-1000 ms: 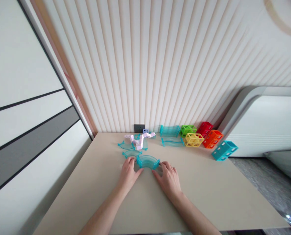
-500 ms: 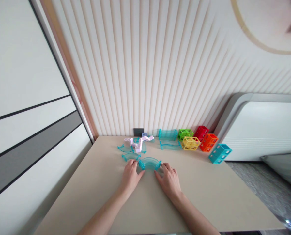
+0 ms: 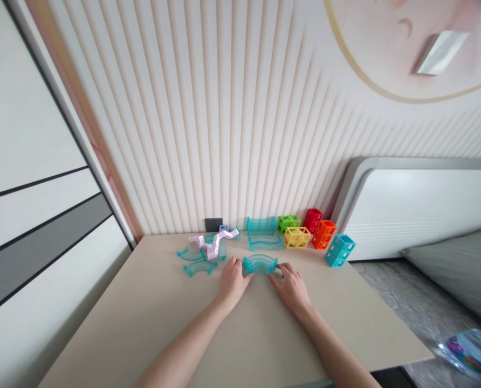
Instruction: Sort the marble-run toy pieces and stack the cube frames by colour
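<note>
A small stack of curved, see-through teal track pieces [image 3: 260, 264] lies on the table between my hands. My left hand [image 3: 232, 280] has its fingers and thumb closed around the stack's left end. At the right end my right hand [image 3: 292, 285] grips in the same way, thumb towards me. Another curved teal track piece [image 3: 200, 266] lies to the left of my left hand. Behind it, a pale lilac zigzag piece [image 3: 213, 248] rests over more teal pieces. Straight wavy teal track pieces [image 3: 265, 243] lie just beyond the stack.
Hollow block frames stand at the table's back right: green [image 3: 289, 223], yellow [image 3: 297, 237], red [image 3: 312, 220], orange [image 3: 323, 234] and teal [image 3: 340, 251]. A ribbed wall [image 3: 224, 134] borders the table [image 3: 273, 345]. A dark socket [image 3: 213, 224] sits at the wall's foot.
Both hands have shifted right and slightly away from me with the stacked curved track pieces, widening the gap to the curved piece on the left. My view has turned right.
</note>
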`<state>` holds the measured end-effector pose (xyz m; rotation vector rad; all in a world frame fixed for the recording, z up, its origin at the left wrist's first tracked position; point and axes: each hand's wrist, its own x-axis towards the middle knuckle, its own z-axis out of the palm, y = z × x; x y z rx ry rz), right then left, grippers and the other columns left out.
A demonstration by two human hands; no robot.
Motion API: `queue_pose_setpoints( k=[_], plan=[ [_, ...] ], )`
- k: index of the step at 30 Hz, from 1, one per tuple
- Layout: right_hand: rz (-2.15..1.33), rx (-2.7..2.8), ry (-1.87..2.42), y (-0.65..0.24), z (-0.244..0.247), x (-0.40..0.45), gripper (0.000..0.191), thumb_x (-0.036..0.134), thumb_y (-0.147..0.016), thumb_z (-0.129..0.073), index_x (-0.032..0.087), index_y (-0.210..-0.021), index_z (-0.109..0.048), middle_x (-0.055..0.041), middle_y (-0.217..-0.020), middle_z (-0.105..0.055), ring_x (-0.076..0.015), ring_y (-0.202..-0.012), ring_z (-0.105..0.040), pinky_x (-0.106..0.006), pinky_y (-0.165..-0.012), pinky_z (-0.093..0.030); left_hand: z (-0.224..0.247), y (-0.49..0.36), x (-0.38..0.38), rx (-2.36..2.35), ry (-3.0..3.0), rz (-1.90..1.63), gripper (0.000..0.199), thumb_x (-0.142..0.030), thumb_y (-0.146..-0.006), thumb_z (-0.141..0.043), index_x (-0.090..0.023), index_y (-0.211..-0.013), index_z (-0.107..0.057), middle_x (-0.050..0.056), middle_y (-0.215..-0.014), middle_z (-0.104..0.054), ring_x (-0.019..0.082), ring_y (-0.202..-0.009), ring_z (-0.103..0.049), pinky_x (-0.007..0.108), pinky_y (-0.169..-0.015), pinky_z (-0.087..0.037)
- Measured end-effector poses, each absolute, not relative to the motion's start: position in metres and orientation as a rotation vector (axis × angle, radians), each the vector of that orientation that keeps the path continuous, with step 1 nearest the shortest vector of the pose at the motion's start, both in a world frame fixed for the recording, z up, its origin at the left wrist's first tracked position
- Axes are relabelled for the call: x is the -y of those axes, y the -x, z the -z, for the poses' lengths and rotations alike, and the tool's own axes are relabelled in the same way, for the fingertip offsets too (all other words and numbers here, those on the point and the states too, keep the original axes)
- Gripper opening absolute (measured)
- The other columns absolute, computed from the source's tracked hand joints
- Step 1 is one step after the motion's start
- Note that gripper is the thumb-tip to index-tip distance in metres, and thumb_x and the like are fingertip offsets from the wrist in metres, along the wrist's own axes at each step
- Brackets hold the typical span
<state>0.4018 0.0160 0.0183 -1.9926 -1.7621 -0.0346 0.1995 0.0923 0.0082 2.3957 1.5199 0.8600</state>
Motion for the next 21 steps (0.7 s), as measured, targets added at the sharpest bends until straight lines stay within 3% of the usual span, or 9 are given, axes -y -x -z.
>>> queue_pose_setpoints(
  k=[6, 21],
  plan=[
    [0.029, 1.734, 1.975, -0.435, -0.018, -0.027, 0.033, 0.041, -0.094, -0.056, 0.020, -0.115, -0.069, -0.0084, -0.112, -0.070, -0.0217, -0.088, -0.071, -0.033, -0.084, -0.053, -0.009, -0.236, -0.104, -1.511, -2.402, -0.850, 0.023, -0.030, -0.078, -0.078, -0.018, -0.091, -0.064, 0.007, -0.095, -0.064, 0.028, -0.099, -0.063, 0.040, -0.088, -0.051],
    [0.005, 1.666, 2.074, -0.449, -0.010, -0.031, 0.039, 0.044, -0.093, -0.056, 0.019, -0.121, -0.068, -0.0122, -0.116, -0.070, -0.0287, -0.110, -0.066, -0.041, -0.094, -0.048, -0.005, -0.253, -0.101, -1.482, -2.436, -0.814, 0.029, -0.030, -0.080, -0.075, -0.015, -0.102, -0.065, 0.012, -0.102, -0.064, 0.032, -0.103, -0.064, 0.044, -0.089, -0.053]
  ],
)
